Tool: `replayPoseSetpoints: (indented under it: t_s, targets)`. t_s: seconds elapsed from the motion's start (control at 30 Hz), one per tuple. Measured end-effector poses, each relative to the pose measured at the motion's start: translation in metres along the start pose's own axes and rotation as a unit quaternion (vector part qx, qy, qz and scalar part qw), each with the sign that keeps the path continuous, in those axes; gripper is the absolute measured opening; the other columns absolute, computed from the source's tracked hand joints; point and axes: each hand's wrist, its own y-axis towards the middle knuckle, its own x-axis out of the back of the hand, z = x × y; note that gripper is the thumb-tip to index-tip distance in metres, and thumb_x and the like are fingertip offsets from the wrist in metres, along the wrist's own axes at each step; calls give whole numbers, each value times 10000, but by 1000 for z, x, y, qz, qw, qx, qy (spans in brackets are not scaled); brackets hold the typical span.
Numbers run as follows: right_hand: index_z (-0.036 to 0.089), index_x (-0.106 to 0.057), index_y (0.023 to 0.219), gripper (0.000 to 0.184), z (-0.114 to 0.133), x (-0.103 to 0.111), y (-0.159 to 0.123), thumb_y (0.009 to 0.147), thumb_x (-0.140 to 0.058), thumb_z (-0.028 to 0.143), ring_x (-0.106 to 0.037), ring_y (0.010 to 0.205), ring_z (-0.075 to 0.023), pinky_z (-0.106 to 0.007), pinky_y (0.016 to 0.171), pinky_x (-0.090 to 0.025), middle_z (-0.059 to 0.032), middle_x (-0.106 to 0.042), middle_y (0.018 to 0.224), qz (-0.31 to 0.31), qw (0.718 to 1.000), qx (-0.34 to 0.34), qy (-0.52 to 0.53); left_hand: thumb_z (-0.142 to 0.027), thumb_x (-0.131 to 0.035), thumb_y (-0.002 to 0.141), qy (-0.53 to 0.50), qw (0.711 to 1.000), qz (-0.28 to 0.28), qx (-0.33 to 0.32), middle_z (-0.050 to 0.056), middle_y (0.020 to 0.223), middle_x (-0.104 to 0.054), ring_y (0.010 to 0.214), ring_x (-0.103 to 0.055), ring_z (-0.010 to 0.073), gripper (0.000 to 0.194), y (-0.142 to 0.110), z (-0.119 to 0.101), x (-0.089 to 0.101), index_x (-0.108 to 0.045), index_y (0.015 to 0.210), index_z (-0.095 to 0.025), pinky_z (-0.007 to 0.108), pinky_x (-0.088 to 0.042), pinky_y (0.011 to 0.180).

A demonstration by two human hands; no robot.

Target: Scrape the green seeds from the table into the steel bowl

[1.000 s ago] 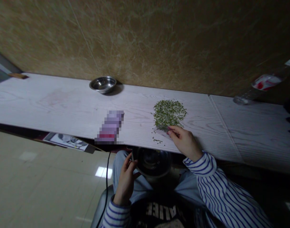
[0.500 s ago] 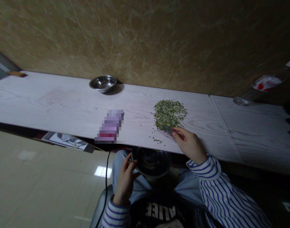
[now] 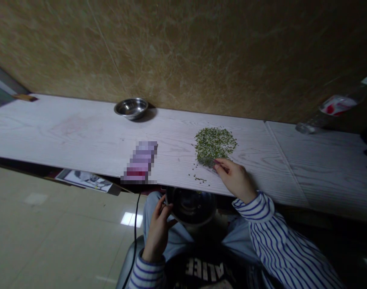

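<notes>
Small green beans (image 3: 215, 140) lie spread in a loose patch on the pale wood-grain table, with a few strays near its front edge. My right hand (image 3: 236, 178) pinches a thin, clear plastic piece (image 3: 207, 161), perhaps a card or sheet, whose edge meets the near side of the patch. Below the table edge, my left hand (image 3: 159, 224) grips the left rim of a dark, shiny bowl (image 3: 192, 206) between my knees. The inside of that bowl is dim, so its contents are hard to make out.
A steel bowl (image 3: 131, 109) stands at the back by the wall. Left of the beans lies a blurred purple and red item (image 3: 140, 162). On the right a clear plastic bottle (image 3: 336, 105) stands tilted in view. A black cable (image 3: 135, 228) hangs down at the left.
My right hand has shifted slightly left and toward the beans, with the plastic piece touching the patch's near edge. My left hand still holds the bowl; the view has moved slightly.
</notes>
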Motion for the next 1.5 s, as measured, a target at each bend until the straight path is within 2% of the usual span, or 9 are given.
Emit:
replayPoseSetpoints:
  t_s: [0.17,0.47,0.6,0.8,1.0,1.13,1.3,1.4,1.5]
  targets:
    - [230,-739,1068,265,8,-10,7,870,-563,234,-746,873,-218,-342,803,-590,-65,-792,977,28,999,20,-4,-383,-711,741,-13,1000,-6,-5,107,1255,-647,1056,-622,234,607,1,-3,10,-592,1323,-255,278,-521,676]
    - [237,-738,1084,261,4,-11,8,888,-566,236,-738,906,-206,-335,828,-580,-54,-787,1018,44,998,34,15,-383,-704,761,-7,1000,-9,-12,89,1182,-651,1021,-620,226,578,10,-5,27,-576,1310,-257,289,-524,677]
    - [236,-729,1120,273,9,-13,11,909,-556,238,-729,949,-209,-342,854,-568,-53,-777,1071,75,996,53,8,-389,-702,773,3,1000,4,-13,101,1214,-653,1074,-608,243,564,10,-7,30,-578,1307,-254,311,-532,707]
    - [252,-734,1099,258,14,-2,9,922,-547,233,-726,956,-188,-327,877,-557,-27,-778,1069,151,984,93,13,-388,-713,765,10,1000,20,-17,97,1209,-654,1061,-606,246,540,9,-8,30,-603,1274,-247,322,-536,708]
    - [230,-741,1065,245,13,6,3,917,-547,209,-717,991,-187,-335,919,-540,-35,-777,1069,170,978,116,33,-391,-710,767,17,999,37,-18,101,1262,-630,1076,-603,257,576,7,-10,25,-597,1312,-245,332,-544,713]
    - [236,-739,1066,233,3,11,-4,904,-571,246,-730,933,-192,-315,847,-563,-35,-783,1041,163,982,78,49,-394,-725,744,20,999,44,-17,116,1237,-638,1102,-593,273,609,4,-8,18,-614,1318,-221,319,-541,709]
    - [198,-707,1123,283,-22,7,-15,890,-571,283,-746,855,-221,-332,759,-595,-81,-785,975,59,994,-20,91,-390,-724,730,37,998,42,-10,88,1073,-673,988,-619,230,623,1,-3,10,-628,1324,-230,272,-515,662]
    - [195,-707,1106,276,-25,-1,-19,868,-590,269,-749,839,-232,-340,735,-601,-90,-786,955,56,992,-36,104,-378,-730,714,38,998,52,-12,57,973,-667,917,-636,214,617,-1,-2,6,-644,1309,-236,269,-512,644]
    - [192,-706,1105,275,-16,-8,-22,866,-584,253,-752,807,-226,-334,712,-603,-90,-788,926,71,990,-39,119,-369,-735,709,27,998,58,-15,65,1005,-675,921,-642,220,633,-4,-2,5,-635,1318,-227,279,-519,646]
